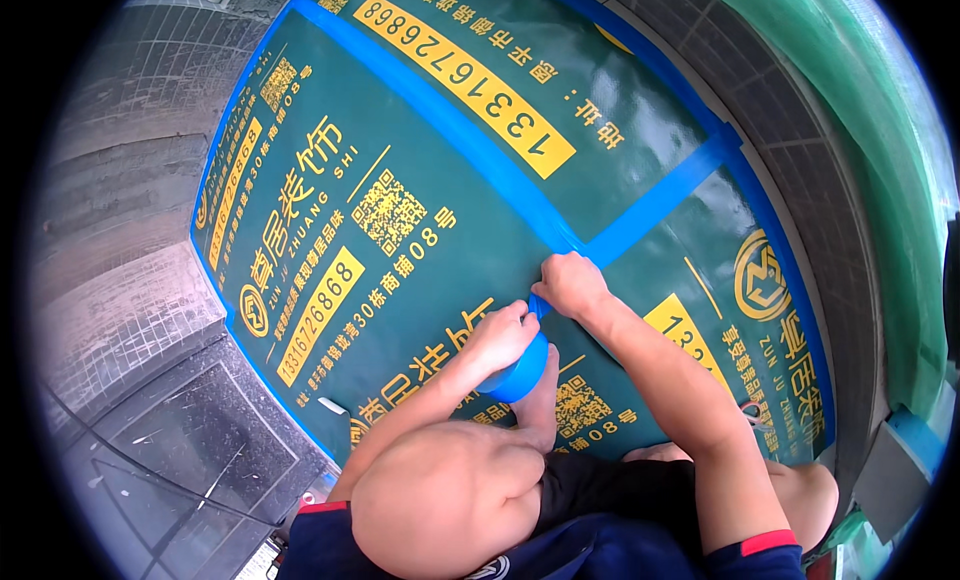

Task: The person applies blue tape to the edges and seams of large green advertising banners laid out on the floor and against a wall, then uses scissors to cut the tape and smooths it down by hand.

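Dark green protective sheeting (455, 235) with yellow print lies under me, its seams and borders covered in blue tape. My left hand (503, 337) is closed at the free end of a roll of blue tape (518, 376), which hangs just below its fingers beside my bare foot. Just ahead and to the right, my right hand (572, 285) is closed on the blue tape where it runs out between the two hands. Its knuckles are close to the spot where a long tape strip (470, 145) meets a shorter cross strip (655, 200).
A small white object (332, 406) lies on the sheeting at the left. Scissors (752, 412) are partly hidden beyond my right forearm. Grey tiled walls (130, 150) curve around the left and far sides. Green netting (850, 100) hangs at the right. A dark panel (190, 470) stands lower left.
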Demonstrator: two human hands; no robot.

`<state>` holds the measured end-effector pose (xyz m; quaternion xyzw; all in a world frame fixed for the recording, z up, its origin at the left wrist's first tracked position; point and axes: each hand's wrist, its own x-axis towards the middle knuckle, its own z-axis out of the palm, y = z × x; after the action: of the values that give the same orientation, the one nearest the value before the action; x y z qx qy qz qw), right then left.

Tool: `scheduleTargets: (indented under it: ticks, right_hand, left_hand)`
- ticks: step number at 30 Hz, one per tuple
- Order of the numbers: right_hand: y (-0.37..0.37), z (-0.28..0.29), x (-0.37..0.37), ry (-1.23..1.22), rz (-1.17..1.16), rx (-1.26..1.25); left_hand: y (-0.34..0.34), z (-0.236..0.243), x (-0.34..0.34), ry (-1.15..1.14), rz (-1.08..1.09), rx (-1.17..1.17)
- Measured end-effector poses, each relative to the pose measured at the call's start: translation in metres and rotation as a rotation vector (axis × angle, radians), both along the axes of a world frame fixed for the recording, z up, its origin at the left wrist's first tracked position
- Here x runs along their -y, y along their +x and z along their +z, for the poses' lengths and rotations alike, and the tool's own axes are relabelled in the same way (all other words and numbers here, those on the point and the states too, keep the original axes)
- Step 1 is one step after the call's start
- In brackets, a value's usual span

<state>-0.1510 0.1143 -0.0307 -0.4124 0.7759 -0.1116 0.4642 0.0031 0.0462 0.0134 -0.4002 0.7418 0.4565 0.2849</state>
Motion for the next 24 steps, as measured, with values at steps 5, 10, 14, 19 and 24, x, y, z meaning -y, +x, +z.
scheduleTargets:
  ticks: [5, 10, 14, 19, 24]
  right_hand:
    - [0.000, -0.008, 0.003, -0.031, 0.048, -0.029]
    - [0.023, -0.005, -0.011, -0.196, -0.025, -0.033]
    - [0.060, -0.009, -0.039, -0.181, 0.078, 0.105]
    - [0.004, 0.030, -0.075, -0.360, -0.373, 0.431]
    - [-0.104, 0.097, -0.181, -0.172, -0.605, 0.077]
  left_hand:
    - [-0.006, 0.045, -0.022, 0.148, -0.350, -0.043]
    - [0.012, 0.068, 0.012, 0.436, -0.151, -0.284]
    - [-0.026, 0.134, 0.068, 0.545, 0.263, -0.367]
    - [-0.078, 0.147, 0.088, 0.457, 0.165, -0.648]
    - [-0.149, 0.096, 0.039, 0.747, 0.040, -0.605]
